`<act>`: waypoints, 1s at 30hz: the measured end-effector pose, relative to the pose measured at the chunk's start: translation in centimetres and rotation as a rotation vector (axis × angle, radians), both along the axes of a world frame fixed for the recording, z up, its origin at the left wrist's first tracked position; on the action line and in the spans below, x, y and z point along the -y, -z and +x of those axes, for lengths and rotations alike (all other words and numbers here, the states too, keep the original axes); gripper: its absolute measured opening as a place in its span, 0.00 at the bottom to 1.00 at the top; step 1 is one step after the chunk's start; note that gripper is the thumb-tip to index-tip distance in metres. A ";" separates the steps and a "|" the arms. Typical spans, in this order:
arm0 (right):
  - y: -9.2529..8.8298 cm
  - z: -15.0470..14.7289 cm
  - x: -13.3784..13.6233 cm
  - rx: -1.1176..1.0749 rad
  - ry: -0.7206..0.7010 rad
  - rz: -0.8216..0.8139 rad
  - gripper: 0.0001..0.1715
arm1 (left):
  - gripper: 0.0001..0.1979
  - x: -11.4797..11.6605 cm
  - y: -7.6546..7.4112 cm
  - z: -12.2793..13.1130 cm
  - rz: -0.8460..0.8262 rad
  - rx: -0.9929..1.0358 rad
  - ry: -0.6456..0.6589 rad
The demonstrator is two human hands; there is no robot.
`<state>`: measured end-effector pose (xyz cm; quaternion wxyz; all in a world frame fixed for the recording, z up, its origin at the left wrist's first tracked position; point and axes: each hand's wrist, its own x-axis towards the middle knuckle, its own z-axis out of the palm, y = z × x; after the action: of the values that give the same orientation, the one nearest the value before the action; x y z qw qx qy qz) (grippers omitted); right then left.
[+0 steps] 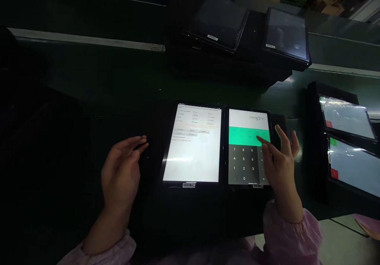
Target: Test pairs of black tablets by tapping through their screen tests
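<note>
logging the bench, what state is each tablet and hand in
Checklist tablet: screen on
Calculator tablet: screen on
Back left tablet: screen dark
Back right tablet: no image visible
Rightmost upper tablet: screen on
Rightmost lower tablet: screen on
Left hand: empty, loosely curled
Right hand: index finger over calculator tablet

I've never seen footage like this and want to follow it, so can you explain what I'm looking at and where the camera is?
There's no machine here: these are a person's two bare hands, in pink sleeves. The single picture comes from a camera on that person's head, looking forward and down. On the dark work surface lie a tablet with a white checklist screen and, beside it, a tablet showing a calculator. More tablets lie behind and to the right. Neither hand appears to hold anything. The left hand hovers beside the checklist tablet; the right hand points a finger at the calculator's green band, though actual contact is hard to tell.
</note>
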<state>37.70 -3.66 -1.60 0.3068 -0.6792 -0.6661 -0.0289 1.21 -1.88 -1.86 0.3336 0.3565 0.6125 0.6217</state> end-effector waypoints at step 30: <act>-2.9 -11.5 3.8 -0.012 -0.709 -0.139 0.15 | 0.31 0.5 -0.2 -0.3 -0.193 -0.420 0.419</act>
<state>26.21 -7.50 1.27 0.2548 -0.4255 -0.8588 0.1286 0.89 -2.38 -1.62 0.3530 0.5624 0.6374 0.3909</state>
